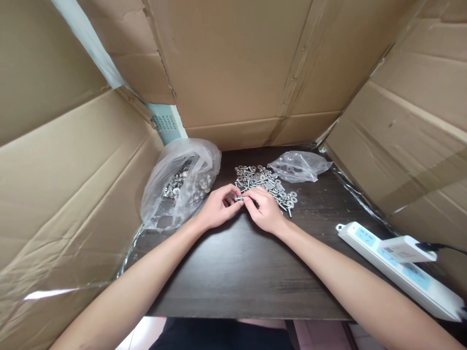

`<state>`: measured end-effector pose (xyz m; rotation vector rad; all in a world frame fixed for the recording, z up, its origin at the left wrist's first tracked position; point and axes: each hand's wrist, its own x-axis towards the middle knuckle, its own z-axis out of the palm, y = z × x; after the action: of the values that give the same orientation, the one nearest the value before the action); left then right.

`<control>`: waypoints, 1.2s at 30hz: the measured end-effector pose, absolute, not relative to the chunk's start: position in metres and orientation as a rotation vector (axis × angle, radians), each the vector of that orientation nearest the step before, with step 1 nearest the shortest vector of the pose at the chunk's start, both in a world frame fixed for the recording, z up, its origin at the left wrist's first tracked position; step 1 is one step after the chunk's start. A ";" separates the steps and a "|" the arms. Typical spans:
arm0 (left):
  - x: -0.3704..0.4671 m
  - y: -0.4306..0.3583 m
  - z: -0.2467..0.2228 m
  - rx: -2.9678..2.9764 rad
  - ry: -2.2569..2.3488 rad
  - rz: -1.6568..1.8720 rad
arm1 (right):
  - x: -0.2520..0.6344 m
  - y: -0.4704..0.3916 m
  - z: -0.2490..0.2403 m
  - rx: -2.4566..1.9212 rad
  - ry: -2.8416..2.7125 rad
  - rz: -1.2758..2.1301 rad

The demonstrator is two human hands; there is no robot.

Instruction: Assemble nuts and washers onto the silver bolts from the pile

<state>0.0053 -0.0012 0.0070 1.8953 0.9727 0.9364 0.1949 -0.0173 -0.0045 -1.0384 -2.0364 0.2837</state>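
My left hand and my right hand meet over the middle of the dark table. Between their fingertips is a small metal bolt, lying roughly level; both hands pinch it. Whether a nut or washer sits on it is too small to tell. Just beyond my right hand spreads a pile of loose bolts, nuts and washers. Left of my left hand stands an open clear plastic bag with many small metal parts inside.
A crumpled clear plastic bag lies behind the pile on the right. A white power strip with a plugged-in adapter and black cable runs along the right side. Cardboard walls enclose the dark table at the back and sides.
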 end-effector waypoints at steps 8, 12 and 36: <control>0.005 -0.001 0.003 1.916 0.967 0.946 | 0.195 -0.018 -0.003 -1.039 -2.034 0.301; 0.006 0.000 0.002 1.912 0.967 0.970 | 0.194 -0.019 -0.001 -1.060 -2.018 0.301; 0.004 0.001 0.000 1.924 0.956 0.998 | 0.196 -0.017 -0.005 -1.167 -1.987 0.316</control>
<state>0.0043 0.0013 -0.0002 1.9243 0.9560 0.9975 0.1957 -0.0166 -0.0050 -1.1675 -1.9872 0.3162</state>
